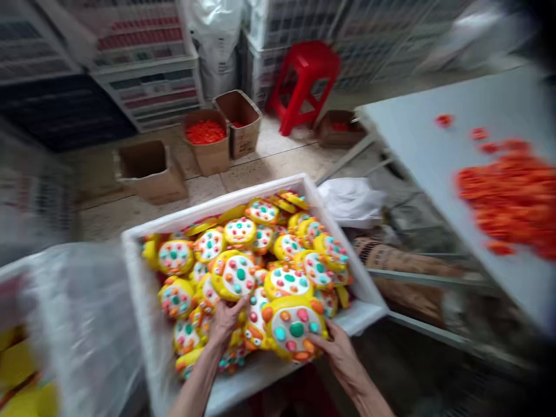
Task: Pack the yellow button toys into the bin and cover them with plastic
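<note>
A white crate is filled with yellow toys that have white faces with pink, orange and teal buttons. Over the front right part of the crate, my right hand is closed on the right edge of one yellow toy, button side up, thumb on its face. My left hand grips the lower edge of another yellow toy near the crate's middle; its fingers are partly hidden beneath it.
Right, a pale table bears a heap of orange pieces. Beyond the crate are cardboard boxes, a red stool and stacked plastic crates. Clear plastic covers part of another crate at left.
</note>
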The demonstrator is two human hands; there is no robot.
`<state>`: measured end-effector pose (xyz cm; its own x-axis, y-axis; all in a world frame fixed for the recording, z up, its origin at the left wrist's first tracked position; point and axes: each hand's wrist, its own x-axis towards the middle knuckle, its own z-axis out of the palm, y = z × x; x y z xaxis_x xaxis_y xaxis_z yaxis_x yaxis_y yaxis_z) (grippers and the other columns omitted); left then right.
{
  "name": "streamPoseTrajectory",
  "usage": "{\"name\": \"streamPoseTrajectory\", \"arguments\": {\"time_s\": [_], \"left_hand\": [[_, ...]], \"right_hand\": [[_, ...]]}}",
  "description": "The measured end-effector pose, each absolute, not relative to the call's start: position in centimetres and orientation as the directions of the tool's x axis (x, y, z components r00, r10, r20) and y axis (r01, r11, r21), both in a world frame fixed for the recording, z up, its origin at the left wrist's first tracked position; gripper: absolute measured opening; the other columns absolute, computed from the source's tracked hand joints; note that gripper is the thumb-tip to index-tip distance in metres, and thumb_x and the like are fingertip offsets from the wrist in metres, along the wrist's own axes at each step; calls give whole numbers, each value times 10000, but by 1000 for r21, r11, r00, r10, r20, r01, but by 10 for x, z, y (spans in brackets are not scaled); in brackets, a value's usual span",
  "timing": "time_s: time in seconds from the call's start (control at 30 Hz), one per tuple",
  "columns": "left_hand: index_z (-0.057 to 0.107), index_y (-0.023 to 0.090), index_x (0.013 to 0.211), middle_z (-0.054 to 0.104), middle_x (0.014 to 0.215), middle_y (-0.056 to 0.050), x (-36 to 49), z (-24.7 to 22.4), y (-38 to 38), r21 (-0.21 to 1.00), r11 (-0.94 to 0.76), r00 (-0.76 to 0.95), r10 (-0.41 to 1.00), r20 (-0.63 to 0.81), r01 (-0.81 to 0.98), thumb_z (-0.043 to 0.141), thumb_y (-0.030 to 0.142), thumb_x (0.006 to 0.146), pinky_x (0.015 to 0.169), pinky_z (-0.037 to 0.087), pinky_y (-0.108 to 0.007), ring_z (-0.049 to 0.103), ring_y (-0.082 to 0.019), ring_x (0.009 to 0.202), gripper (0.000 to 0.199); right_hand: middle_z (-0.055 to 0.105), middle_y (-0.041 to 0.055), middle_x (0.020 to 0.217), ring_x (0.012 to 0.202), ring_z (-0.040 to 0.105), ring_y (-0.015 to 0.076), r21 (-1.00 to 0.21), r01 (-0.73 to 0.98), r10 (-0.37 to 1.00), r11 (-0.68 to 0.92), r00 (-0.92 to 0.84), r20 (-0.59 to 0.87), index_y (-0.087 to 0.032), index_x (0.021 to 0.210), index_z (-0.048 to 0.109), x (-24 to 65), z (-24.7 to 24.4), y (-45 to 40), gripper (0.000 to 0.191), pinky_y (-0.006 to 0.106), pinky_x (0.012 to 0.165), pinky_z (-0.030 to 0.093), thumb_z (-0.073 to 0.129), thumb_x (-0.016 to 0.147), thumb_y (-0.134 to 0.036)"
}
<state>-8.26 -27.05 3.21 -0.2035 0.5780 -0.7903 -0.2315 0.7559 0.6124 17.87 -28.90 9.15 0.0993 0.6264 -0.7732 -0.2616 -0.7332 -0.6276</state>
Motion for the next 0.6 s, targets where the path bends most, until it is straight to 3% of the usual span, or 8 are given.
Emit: {"name": "streamPoseTrajectory", "arguments": {"time_s": [0.17, 0.33, 0.47, 0.53, 0.6], "left_hand": [[724, 137, 1094, 769, 1191, -138, -124, 42, -321, 634, 742, -289, 571, -768, -218, 828, 332, 786, 1029, 540, -508, 717, -280, 1120, 378], [716, 124, 1106, 729, 1263, -187, -162, 40, -353, 589, 738, -294, 513, -807, -329, 833, 393, 772, 1072, 496, -557, 662, -334, 1216, 444], [696, 150, 1163, 721, 1289, -166, -179, 66, -386, 561, 693, -285, 484, -827, -452, 808, 427, 783, 1018, 550, -515, 692, -312, 1175, 483], [735, 177, 1096, 733, 1267, -172, -200, 84, -408, 554, 676, -307, 461, -833, -487, 868, 388, 722, 1028, 552, -452, 691, -303, 1176, 449], [748, 167, 1068, 745, 1238, -170, -238, 107, -434, 527, 672, -332, 410, -850, -519, 882, 344, 719, 1039, 540, -475, 696, -305, 1160, 413]], "right_hand": [[786, 109, 1065, 1033, 732, 350, -578, -241, 597, -780, -6, -802, -205, 1046, 759, 138, 90, -295, 529, 502, 957, 567, 910, 570, -376], [768, 108, 1146, 1119, 703, 339, -616, -195, 638, -763, -71, -767, -224, 1102, 747, 107, 97, -290, 563, 489, 1021, 530, 900, 578, -361], [767, 138, 1147, 1070, 726, 351, -416, -176, 448, -892, -225, -865, -236, 1070, 758, 64, 96, -336, 532, 501, 976, 552, 883, 593, -434], [767, 146, 1145, 1053, 731, 363, -303, -164, 337, -939, -252, -907, -251, 1060, 760, 32, 94, -366, 531, 508, 948, 564, 882, 589, -465], [767, 148, 1142, 1060, 729, 366, -241, -150, 275, -959, -285, -918, -264, 1054, 756, -10, 97, -390, 503, 516, 943, 561, 871, 612, -473]]}}
